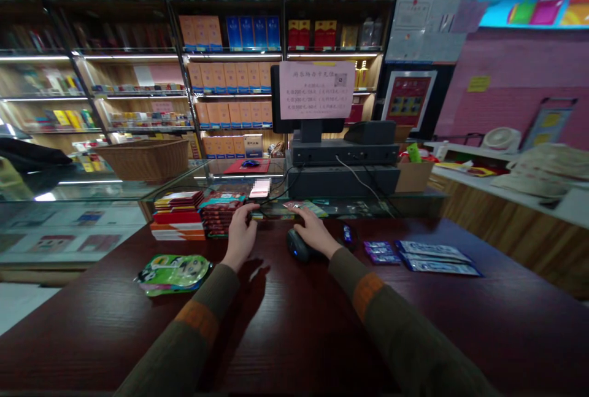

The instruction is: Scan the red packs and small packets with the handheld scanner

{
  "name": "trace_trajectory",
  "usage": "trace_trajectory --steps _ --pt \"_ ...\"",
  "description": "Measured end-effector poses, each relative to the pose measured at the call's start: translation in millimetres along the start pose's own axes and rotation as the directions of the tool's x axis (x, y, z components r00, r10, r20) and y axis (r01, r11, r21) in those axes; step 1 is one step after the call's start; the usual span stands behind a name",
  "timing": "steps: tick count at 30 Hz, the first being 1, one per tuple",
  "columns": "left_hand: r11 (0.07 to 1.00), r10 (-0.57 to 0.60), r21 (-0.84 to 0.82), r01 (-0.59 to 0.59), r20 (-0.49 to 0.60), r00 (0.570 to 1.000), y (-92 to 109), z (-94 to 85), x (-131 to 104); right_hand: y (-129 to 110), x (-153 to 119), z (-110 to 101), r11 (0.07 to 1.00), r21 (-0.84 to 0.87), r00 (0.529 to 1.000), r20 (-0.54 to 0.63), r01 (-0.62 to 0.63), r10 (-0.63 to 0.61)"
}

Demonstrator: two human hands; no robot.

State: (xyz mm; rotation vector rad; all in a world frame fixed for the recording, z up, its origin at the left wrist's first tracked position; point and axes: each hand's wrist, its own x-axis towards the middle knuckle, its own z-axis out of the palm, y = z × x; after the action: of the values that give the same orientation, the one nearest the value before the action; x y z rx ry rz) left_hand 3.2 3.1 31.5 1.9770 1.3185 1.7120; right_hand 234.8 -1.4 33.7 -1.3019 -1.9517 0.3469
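Observation:
My left hand (242,235) is above the dark red-brown table, thumb and fingers apart, holding nothing. Just left of it is a stack of red-brown packets (223,216). My right hand (315,232) reaches forward with fingers stretched out, and its fingertips are close to a small colourful packet (292,205) at the table's far edge. Whether they touch it I cannot tell. Beside and partly under that hand lies a black rounded device (298,246) with a blue light, its kind unclear. Green pouches (173,273) lie flat to the left of my left forearm.
Purple packets (381,253) and long blue-white packets (437,258) lie at the right. Red and orange boxes (177,219) are stacked at the left. Behind the table stand a glass counter, a register monitor with a pink notice (317,90), and a wicker basket (147,158).

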Motion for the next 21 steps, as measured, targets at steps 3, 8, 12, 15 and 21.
trace_trajectory --steps 3,8,12,15,21 --pt "1.000 -0.003 0.004 0.003 0.033 0.999 1.8 11.2 -5.0 14.0 -6.9 -7.5 0.997 -0.028 0.997 -0.004 -0.073 0.073" --pt "1.000 0.006 0.001 -0.006 0.083 0.997 9.0 27.8 -11.8 42.0 -18.3 -22.0 0.991 -0.039 0.991 -0.038 -0.129 0.128" --pt "0.999 0.007 -0.033 -0.003 0.101 0.995 15.9 40.7 -15.3 64.8 -29.7 -37.6 0.986 -0.048 0.985 -0.074 -0.158 0.154" --pt "0.998 0.008 -0.061 -0.001 0.114 0.993 19.2 51.0 -17.3 82.9 -38.2 -48.2 0.981 -0.062 0.978 -0.105 -0.186 0.179" --pt "0.996 0.012 -0.092 -0.005 0.074 0.997 23.3 68.2 -22.3 121.7 -54.1 -64.5 0.964 -0.108 0.960 -0.171 -0.244 0.224"
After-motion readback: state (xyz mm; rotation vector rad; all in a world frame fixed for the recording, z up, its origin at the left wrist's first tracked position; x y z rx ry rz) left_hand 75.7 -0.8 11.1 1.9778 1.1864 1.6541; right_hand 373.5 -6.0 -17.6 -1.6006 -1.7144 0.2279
